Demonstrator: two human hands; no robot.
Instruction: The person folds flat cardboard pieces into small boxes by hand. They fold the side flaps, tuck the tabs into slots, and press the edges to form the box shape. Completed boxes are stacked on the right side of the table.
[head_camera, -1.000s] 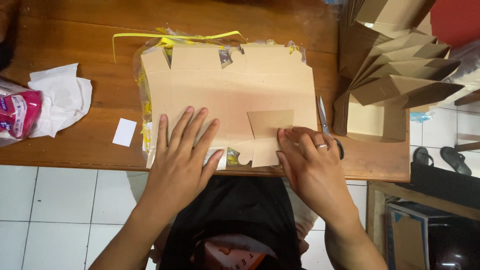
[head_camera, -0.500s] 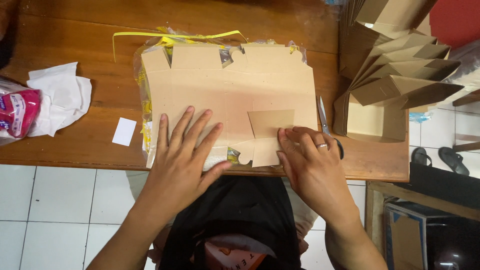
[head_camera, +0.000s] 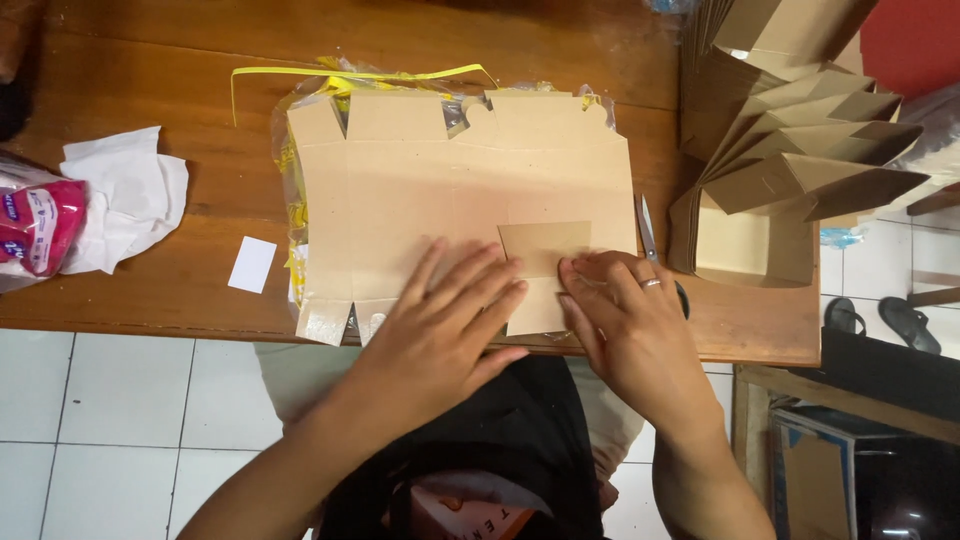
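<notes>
A flat, unfolded cardboard box blank (head_camera: 440, 190) lies on the wooden table (head_camera: 150, 60), near its front edge and a little right of the middle. It rests on a stack wrapped in clear plastic with yellow print (head_camera: 290, 200), and a loose yellow strap (head_camera: 300, 75) arcs across the far side of that stack. One small flap (head_camera: 545, 248) at the near edge of the blank is folded up over the sheet.

The left hand (head_camera: 440, 335) lies flat on the near part of the blank, palm down, fingers spread apart and stretched toward the folded flap, their tips just beside its left edge. The right hand (head_camera: 635, 320) presses on the near right corner, fingers close together and flat, the tips touching the flap's right side; a ring shows on 1 finger. Neither hand grips anything.

Just right of the blank, scissors (head_camera: 648, 232) lie on the table, partly under the right hand. Farther right stands an open folded box (head_camera: 750, 245), with a fanned row of folded cardboard boxes (head_camera: 810, 130) behind it. To the left lie a small white card (head_camera: 251, 264), crumpled white paper (head_camera: 130, 205) and a pink packet (head_camera: 35, 225) at the table's left edge. Below the table, white floor tiles (head_camera: 100, 420) show, and a pair of sandals (head_camera: 880, 320) sits at the right.
</notes>
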